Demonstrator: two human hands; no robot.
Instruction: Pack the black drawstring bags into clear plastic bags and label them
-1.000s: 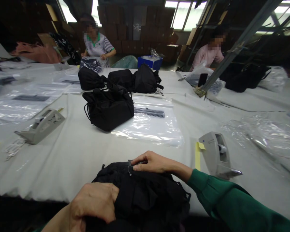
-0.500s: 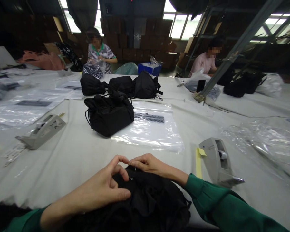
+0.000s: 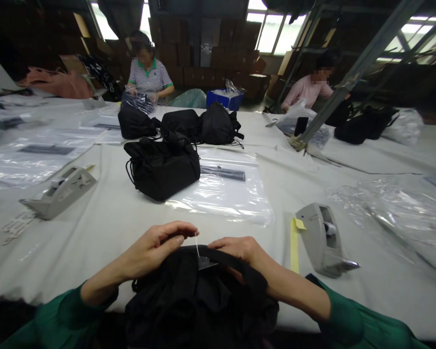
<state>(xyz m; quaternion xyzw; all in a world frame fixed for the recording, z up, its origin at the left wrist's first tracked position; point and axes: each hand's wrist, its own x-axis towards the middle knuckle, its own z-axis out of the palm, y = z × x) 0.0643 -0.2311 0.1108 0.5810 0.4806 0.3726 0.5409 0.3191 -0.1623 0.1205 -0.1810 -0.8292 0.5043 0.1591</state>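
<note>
A black fabric bag (image 3: 203,310) sits bunched at the table's near edge, right in front of me. A small dark tag (image 3: 205,263) shows at its top, with a thin white string (image 3: 197,246) rising from it. The string's upper end is at the fingertips of my left hand (image 3: 156,247), which is closed on it above the bag. My right hand (image 3: 243,252) grips the bag's top edge, partly behind a black strap (image 3: 240,264) that hides some of its fingers.
Several black bags (image 3: 163,167) stand ahead, one partly on clear plastic bags (image 3: 228,198). Grey tape dispensers stand left (image 3: 60,191) and right (image 3: 325,237), the right one beside yellow tape (image 3: 294,245). Clear plastic (image 3: 403,213) lies at right. Two people work across the table.
My left hand has moved up and closed at the white string, which now stands upright. My right hand has shifted right and down behind the strap. The bag has turned, showing the tag.
</note>
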